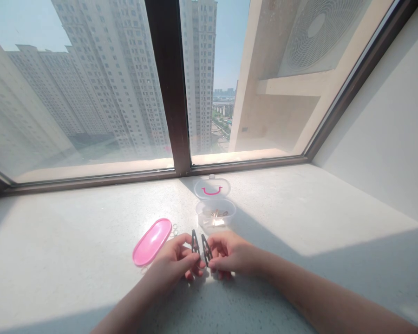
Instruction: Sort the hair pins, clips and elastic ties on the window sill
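Head cam, single view, looking forward and down

It sits up at the wearer's head, facing a white windowsill (90, 260) and the window (90, 93) right behind it: ledge fills the lower half, glass the upper. Pretty close in, forearms (316, 297) run up from the bottom edge and the left hand (176, 260) and right hand (231, 255) meet just below centre.

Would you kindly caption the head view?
Left hand pinches left hair clip, right hand right hair clip, beside clear box.
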The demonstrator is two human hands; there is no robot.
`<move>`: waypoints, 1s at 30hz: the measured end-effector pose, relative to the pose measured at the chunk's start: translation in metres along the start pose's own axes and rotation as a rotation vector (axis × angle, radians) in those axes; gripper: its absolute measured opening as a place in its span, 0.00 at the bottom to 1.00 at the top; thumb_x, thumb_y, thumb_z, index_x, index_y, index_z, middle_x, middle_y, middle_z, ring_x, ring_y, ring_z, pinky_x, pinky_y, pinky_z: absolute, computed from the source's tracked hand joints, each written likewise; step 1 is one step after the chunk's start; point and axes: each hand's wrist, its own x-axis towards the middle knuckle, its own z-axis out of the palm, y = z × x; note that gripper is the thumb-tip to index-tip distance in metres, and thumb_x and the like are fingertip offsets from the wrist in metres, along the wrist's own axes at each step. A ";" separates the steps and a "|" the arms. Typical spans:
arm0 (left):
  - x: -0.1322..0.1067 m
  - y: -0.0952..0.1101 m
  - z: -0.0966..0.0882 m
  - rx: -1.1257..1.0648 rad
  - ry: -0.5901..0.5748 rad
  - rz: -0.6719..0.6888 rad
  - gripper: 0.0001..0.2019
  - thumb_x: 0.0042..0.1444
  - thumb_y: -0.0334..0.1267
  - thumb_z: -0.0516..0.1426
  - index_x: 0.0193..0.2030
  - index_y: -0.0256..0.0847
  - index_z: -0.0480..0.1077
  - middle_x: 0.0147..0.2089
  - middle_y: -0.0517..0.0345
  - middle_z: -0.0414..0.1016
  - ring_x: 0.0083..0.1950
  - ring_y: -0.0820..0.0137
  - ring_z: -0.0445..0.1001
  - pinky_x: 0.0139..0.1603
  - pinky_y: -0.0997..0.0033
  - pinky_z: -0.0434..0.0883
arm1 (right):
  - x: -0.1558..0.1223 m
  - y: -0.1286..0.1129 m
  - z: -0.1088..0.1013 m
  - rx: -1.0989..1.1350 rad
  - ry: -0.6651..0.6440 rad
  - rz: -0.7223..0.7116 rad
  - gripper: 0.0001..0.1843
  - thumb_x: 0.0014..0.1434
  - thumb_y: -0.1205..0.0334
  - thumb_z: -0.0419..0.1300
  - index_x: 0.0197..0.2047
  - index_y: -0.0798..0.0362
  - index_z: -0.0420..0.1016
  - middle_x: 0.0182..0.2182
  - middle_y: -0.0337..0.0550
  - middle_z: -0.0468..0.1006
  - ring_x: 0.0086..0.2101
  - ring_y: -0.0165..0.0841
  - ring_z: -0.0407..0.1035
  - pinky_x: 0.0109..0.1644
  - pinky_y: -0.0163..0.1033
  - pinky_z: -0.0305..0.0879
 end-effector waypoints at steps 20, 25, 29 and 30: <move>-0.002 -0.004 -0.003 0.028 -0.052 0.009 0.07 0.57 0.37 0.57 0.41 0.39 0.63 0.32 0.54 0.78 0.31 0.68 0.77 0.28 0.74 0.66 | -0.003 -0.005 -0.002 -0.044 -0.062 -0.087 0.12 0.52 0.71 0.61 0.40 0.54 0.64 0.23 0.33 0.71 0.21 0.27 0.68 0.24 0.30 0.64; -0.002 -0.004 -0.005 0.019 -0.075 0.039 0.07 0.57 0.36 0.57 0.41 0.38 0.64 0.32 0.52 0.78 0.31 0.68 0.77 0.28 0.74 0.66 | -0.001 -0.004 -0.004 -0.040 -0.080 -0.087 0.15 0.53 0.70 0.60 0.44 0.54 0.63 0.26 0.35 0.73 0.23 0.27 0.69 0.25 0.31 0.65; -0.001 -0.003 -0.004 0.059 -0.086 0.039 0.06 0.58 0.35 0.56 0.40 0.38 0.63 0.33 0.53 0.78 0.32 0.67 0.77 0.29 0.74 0.66 | 0.000 -0.001 -0.005 -0.025 -0.079 -0.091 0.16 0.53 0.70 0.60 0.45 0.54 0.63 0.26 0.35 0.72 0.23 0.27 0.69 0.25 0.31 0.65; -0.002 -0.002 -0.003 0.071 -0.085 0.043 0.06 0.58 0.35 0.55 0.40 0.38 0.63 0.33 0.53 0.78 0.32 0.67 0.77 0.29 0.74 0.66 | 0.000 -0.001 -0.005 -0.019 -0.080 -0.095 0.15 0.53 0.70 0.60 0.45 0.54 0.63 0.26 0.34 0.72 0.23 0.27 0.69 0.25 0.31 0.65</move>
